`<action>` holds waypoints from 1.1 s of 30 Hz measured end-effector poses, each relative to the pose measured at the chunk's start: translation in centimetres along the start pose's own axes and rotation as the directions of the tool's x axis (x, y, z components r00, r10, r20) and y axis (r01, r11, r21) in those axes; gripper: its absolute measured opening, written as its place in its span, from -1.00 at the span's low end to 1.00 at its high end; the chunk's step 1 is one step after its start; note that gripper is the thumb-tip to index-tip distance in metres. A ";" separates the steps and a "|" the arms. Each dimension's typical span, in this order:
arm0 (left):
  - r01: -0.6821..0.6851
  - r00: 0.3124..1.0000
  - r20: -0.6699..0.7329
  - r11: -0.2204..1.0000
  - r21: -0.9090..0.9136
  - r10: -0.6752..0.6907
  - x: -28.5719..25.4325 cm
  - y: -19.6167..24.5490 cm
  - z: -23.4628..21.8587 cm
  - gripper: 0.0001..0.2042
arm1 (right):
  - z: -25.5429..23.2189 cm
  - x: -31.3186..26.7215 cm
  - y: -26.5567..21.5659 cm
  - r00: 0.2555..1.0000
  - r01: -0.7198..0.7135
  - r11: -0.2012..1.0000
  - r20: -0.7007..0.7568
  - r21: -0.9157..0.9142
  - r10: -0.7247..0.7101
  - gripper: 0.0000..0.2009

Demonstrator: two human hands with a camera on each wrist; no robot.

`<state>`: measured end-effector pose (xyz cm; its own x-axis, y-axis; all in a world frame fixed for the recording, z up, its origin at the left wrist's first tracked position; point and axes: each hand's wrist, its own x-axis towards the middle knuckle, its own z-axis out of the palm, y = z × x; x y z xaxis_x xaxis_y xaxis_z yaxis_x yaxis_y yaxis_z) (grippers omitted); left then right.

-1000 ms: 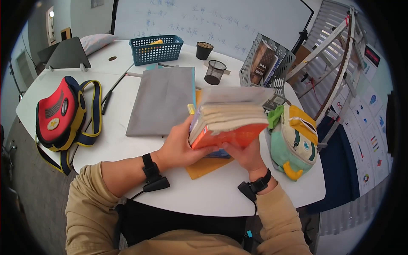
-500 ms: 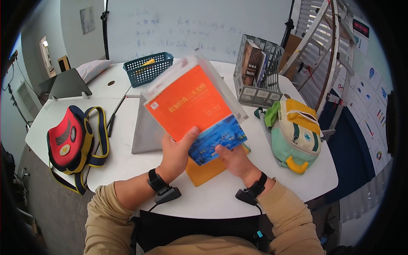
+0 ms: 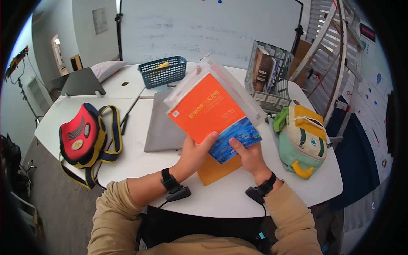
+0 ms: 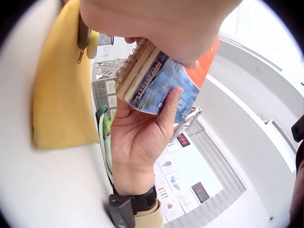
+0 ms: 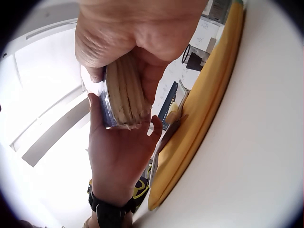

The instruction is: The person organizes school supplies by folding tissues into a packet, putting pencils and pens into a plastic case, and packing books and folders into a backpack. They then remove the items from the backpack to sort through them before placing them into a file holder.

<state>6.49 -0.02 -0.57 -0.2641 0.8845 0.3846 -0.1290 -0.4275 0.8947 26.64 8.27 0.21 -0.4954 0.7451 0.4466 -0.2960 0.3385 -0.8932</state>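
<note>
Both hands hold a stack of books above the table, tilted, with an orange-and-blue book (image 3: 208, 106) facing up. My left hand (image 3: 194, 155) grips the lower left edge, its thumb on the cover. At the lower right corner my right hand (image 3: 251, 159) grips it too, thumb on the blue part. A spiral-bound notebook (image 4: 127, 69) lies on the stack's far side in the left wrist view. Translucent plastic covers (image 3: 242, 93) stick out behind the orange book. Under the hands lies a yellow zip pouch (image 3: 216, 171), partly hidden, beside a grey flat case (image 3: 163, 131).
A red-and-navy bag (image 3: 80, 136) lies at the left, a green-and-cream backpack (image 3: 299, 142) at the right. Toward the back stand a teal basket (image 3: 163, 76) and a grey file rack (image 3: 272, 102) holding books. A laptop-like dark panel (image 3: 83, 81) is at the back left.
The stack turned from showing its page edges to showing the orange cover, and tilted up toward me. Both hands keep their hold; over the last half second it moved slightly in view.
</note>
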 end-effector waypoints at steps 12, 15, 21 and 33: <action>-0.271 0.962 0.159 0.686 0.675 0.224 -4.1 8.2 -10.8 -0.40 | -0.9 0.4 0.7 0.985 -0.127 0.850 -0.034 0.511 0.167 -0.58; -0.183 0.923 0.014 0.406 0.895 0.384 -7.1 10.4 -20.0 -0.36 | -1.4 0.8 1.0 0.976 -0.157 0.837 -0.046 0.524 0.212 -0.58; 0.242 0.914 -0.124 -0.274 0.931 0.386 -15.8 19.4 -32.7 -0.30 | -2.1 1.1 2.0 0.980 -0.185 0.856 0.023 0.483 0.199 -0.42; 0.144 0.778 -0.086 -0.044 0.989 0.622 -13.1 27.3 -31.1 -0.80 | 5.3 1.0 -4.8 0.872 -0.481 0.709 0.365 0.516 0.326 -0.41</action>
<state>-23.34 -29.11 11.74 -0.3682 0.4063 0.8363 0.9124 0.3309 0.2409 23.22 4.36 5.23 -0.8268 0.5500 0.1175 -0.3929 -0.4154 -0.8204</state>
